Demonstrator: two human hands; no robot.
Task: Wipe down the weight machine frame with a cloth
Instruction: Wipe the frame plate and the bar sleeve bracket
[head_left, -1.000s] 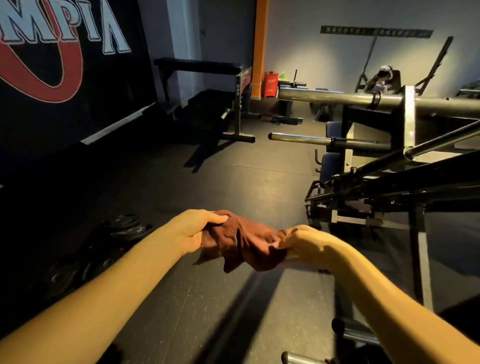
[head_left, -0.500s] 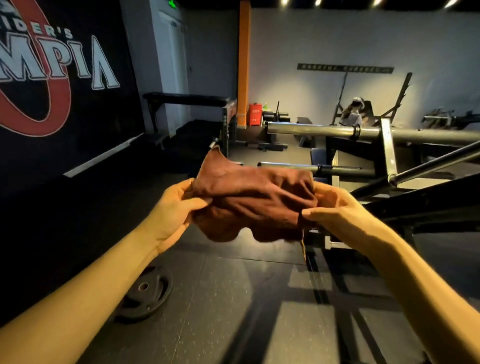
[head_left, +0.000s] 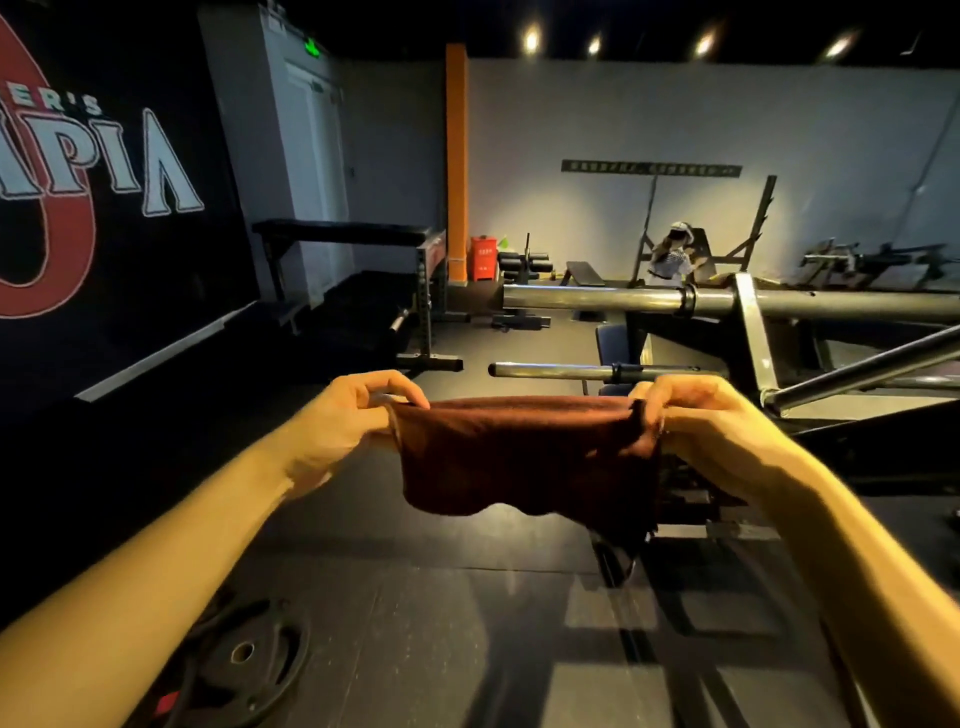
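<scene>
Brown cloth (head_left: 524, 457) stretched flat between both hands, held up at mid-frame above the dark floor (head_left: 467, 623). Left hand (head_left: 353, 421) at the cloth's left top corner, fingers (head_left: 400, 387) curled and pinching the edge. Right hand (head_left: 701, 421) at the right top corner, fingers curled and clamped on bunched fabric. Lower edge of the cloth hanging loose, sagging toward the right. Weight machine frame (head_left: 753, 332) on the right, just beyond the right hand, apart from the cloth; long steel bar (head_left: 597, 300) running across it, shorter bar (head_left: 550, 371) lower and nearer. Weight plate (head_left: 244, 660) lying flat on the floor, near left. Far off, an orange pillar (head_left: 457, 156) and a red box (head_left: 484, 258) by the wall.
</scene>
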